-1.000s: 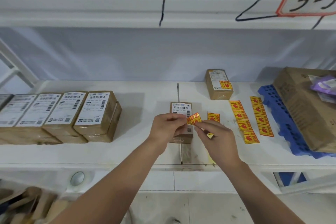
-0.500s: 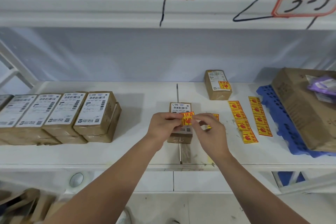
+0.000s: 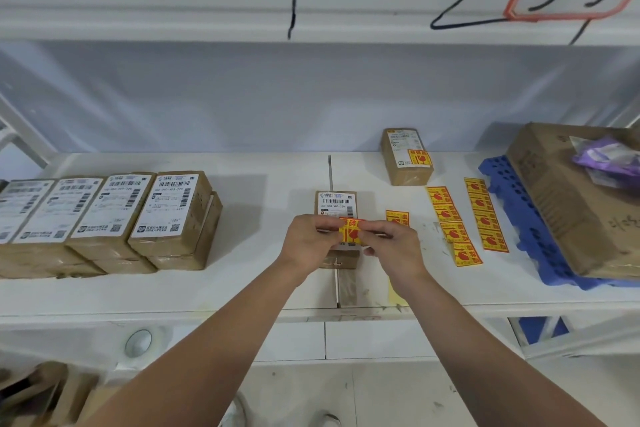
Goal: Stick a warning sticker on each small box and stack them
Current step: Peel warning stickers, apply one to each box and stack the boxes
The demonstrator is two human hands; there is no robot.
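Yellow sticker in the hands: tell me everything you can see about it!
The yellow sticker is a papery rectangle with red characters along its top and a red symbol below. The left hand pinches its left edge, the right hand its right edge, holding it face up over the small brown box. Whether it touches the box is unclear.

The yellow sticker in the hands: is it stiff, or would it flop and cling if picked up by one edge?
Probably floppy: the yellow sticker looks thin, and the left hand and right hand pinch it spread. Likely very light. Its back may cling to fingers or the small box beneath.
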